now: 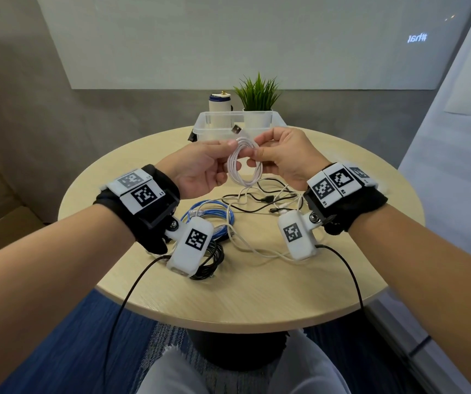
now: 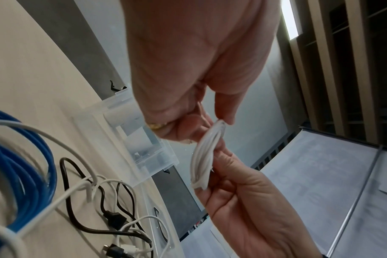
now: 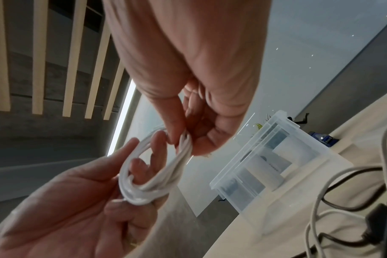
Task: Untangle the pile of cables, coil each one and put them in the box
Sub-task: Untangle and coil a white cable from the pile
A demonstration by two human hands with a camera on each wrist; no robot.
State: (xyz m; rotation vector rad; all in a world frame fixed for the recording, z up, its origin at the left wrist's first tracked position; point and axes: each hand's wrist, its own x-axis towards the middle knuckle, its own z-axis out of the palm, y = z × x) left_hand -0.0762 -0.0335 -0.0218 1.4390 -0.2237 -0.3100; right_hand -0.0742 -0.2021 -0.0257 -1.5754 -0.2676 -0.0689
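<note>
A person sits at a round wooden table [image 1: 257, 294] and holds a coiled white USB cable [image 1: 244, 166] in the air between both hands, above the table's middle. The left hand [image 1: 200, 169] sits at the coil's 9 o'clock, thumb and fingers pinching its upper left edge. The right hand [image 1: 285, 157] sits at 3 o'clock, its thumb and fingers curled round the strands on that side. The cable's USB plug [image 1: 237, 128] sticks up at the coil's 12 o'clock. In the right wrist view, the left hand's fingers [image 3: 157, 151] pass through the loop.

On the table beneath the hands, toward 6 o'clock, lie the other cables: a coiled blue network cable [image 1: 214, 211] at the left, a black coil [image 1: 214, 260] nearer the person, and loose black and white cables [image 1: 268, 200] tangled at the right. A clear plastic box [image 1: 208, 129] stands at the table's far edge, at 12 o'clock from the hands, well apart from the coil. Behind it stand a potted green plant [image 1: 258, 92] and a white cylindrical container [image 1: 219, 102].
</note>
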